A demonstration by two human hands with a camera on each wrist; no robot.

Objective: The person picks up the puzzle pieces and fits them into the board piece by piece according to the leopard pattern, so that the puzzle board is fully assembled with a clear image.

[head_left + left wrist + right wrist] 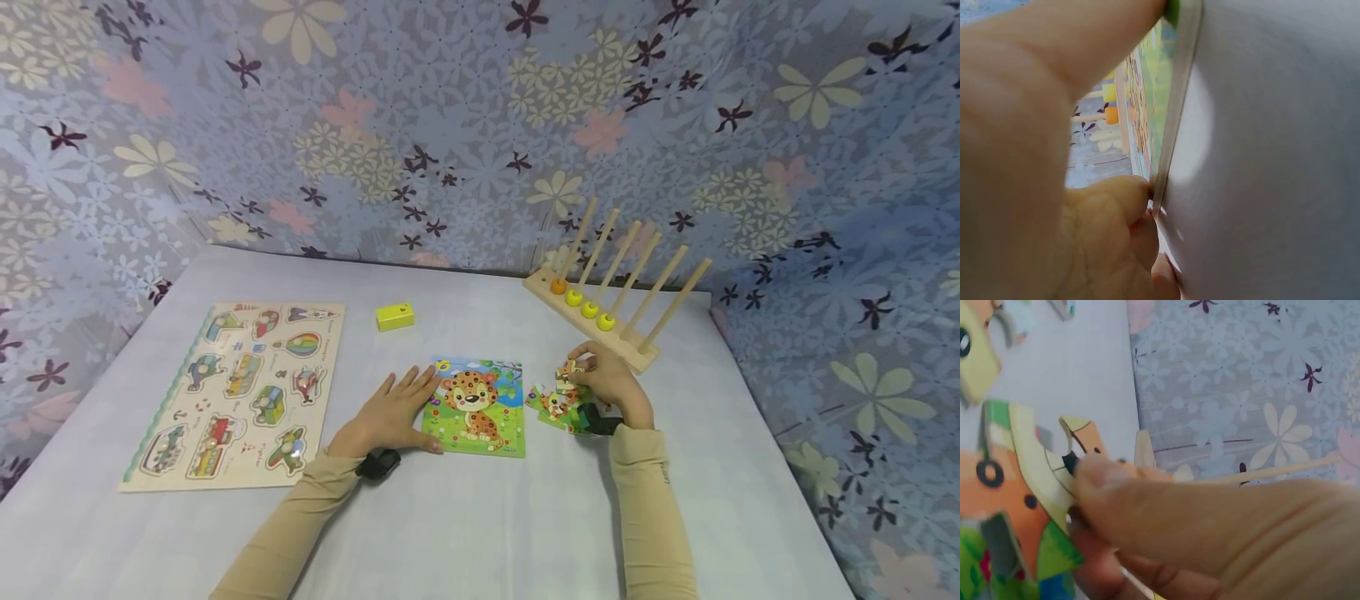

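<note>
A square cartoon leopard picture board point(472, 408) lies on the table. My left hand point(393, 412) rests at its left side, fingers spread, the thumb at the lower left corner and the index finger near the upper left. In the left wrist view the thumb and fingers touch the edge of the board point(1175, 119). My right hand point(611, 383) pinches a jigsaw puzzle piece point(1032, 481) between thumb and fingers, over a small group of loose puzzle pieces point(551, 407) in green and orange. The right hand and wrist strap partly cover that group.
A wooden peg stand point(637, 343) with orange and yellow beads stands behind the right hand. A yellow block point(395, 317) lies behind the board. At the left is a large inset puzzle board point(258, 346) with vehicle pictures. Flowered fabric point(450, 125) rises behind the table.
</note>
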